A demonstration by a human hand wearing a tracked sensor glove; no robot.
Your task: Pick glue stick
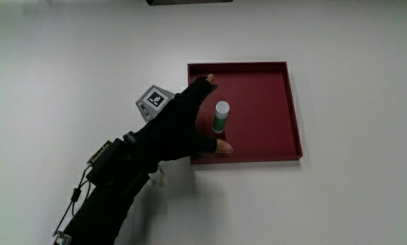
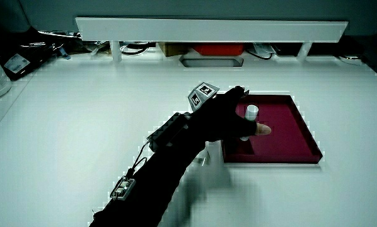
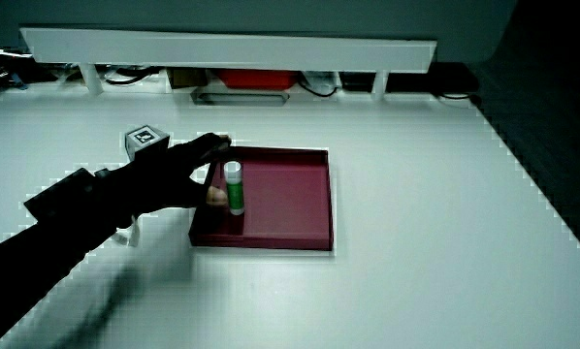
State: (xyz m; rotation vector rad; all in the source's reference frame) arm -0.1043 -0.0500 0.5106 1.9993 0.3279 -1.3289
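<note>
A glue stick (image 1: pixel 220 117) with a green body and a white cap stands upright in a dark red tray (image 1: pixel 271 136); it shows in both side views (image 2: pixel 250 116) (image 3: pixel 233 188). The hand (image 1: pixel 190 122) in the black glove reaches over the tray's edge, close beside the glue stick. Its fingers are spread, thumb (image 1: pixel 220 147) nearer to the person than the stick and a fingertip (image 1: pixel 209 82) farther. Nothing is held. The patterned cube (image 1: pixel 153 101) sits on the back of the hand.
The white table (image 1: pixel 67 54) surrounds the tray. A low white partition (image 2: pixel 207 28) with cables and boxes under it runs along the table's edge farthest from the person. Wires and a small box hang from the forearm (image 1: pixel 108 160).
</note>
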